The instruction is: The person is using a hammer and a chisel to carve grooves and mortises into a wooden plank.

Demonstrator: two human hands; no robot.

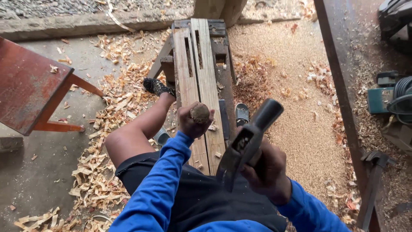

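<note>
1. Concrete floor (pixel 38 180) of a workshop, littered with wood shavings (pixel 96 172); sawdust (pixel 296 116) spread over the right side.
2. Far left: red stool (pixel 25 81), top tilted in view, standing clear of the person.
3. Person sits astride a low bench, bare left leg (pixel 137 133) out to the side, black shoe (pixel 156 87) among the shavings.
4. Two pale planks (pixel 201 73) lie side by side on the dark bench (pixel 223 77), running away from the person; long slots cut in the far ends.
5. Left hand (pixel 191 124), blue sleeve, fist shut around a chisel (pixel 200 113); only the round worn wooden handle end shows above the fist, upright over the planks. Blade hidden.
6. Right hand (pixel 268 167) clamped on a hammer (pixel 246 144), dark head raised just right of the chisel, not touching it.
7. Grey sandal (pixel 242 113) beside the bench on the sawdust.
8. Right edge: dark beam (pixel 343 94), teal power tool (pixel 380 99) with coiled cable.
</note>
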